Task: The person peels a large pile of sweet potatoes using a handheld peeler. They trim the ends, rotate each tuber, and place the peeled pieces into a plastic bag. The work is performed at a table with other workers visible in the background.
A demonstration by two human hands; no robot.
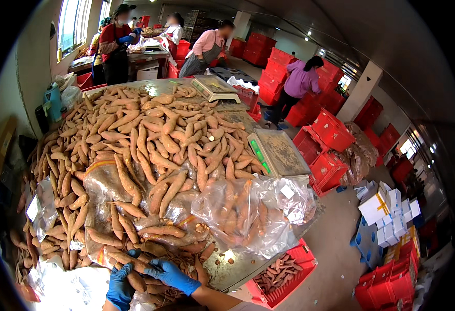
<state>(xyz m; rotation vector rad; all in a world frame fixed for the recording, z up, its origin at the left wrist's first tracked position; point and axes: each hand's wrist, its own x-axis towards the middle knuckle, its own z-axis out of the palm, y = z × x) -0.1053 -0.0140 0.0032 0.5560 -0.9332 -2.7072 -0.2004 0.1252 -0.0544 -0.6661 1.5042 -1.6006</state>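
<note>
Both my hands wear blue gloves at the near edge of a big heap of sweet potatoes (155,135). A long sweet potato (130,260) lies between my hands. My right hand (173,274) closes on its right end, fingers pointing left. My left hand (119,286) is curled against its near side, and a bit of blue glove shows beyond it. Just below, another sweet potato (136,282) touches the left hand's fingers; whether it is also gripped I cannot tell. Right of my hands, a clear plastic bag (245,215) with sweet potatoes inside lies on the table.
A flat scale (279,151) stands at the table's right edge, another scale (215,87) farther back. Below the right edge sits a red crate (302,254) of small sweet potatoes. White plastic (69,285) lies at near left. Several people work beyond, among stacked red crates (271,75).
</note>
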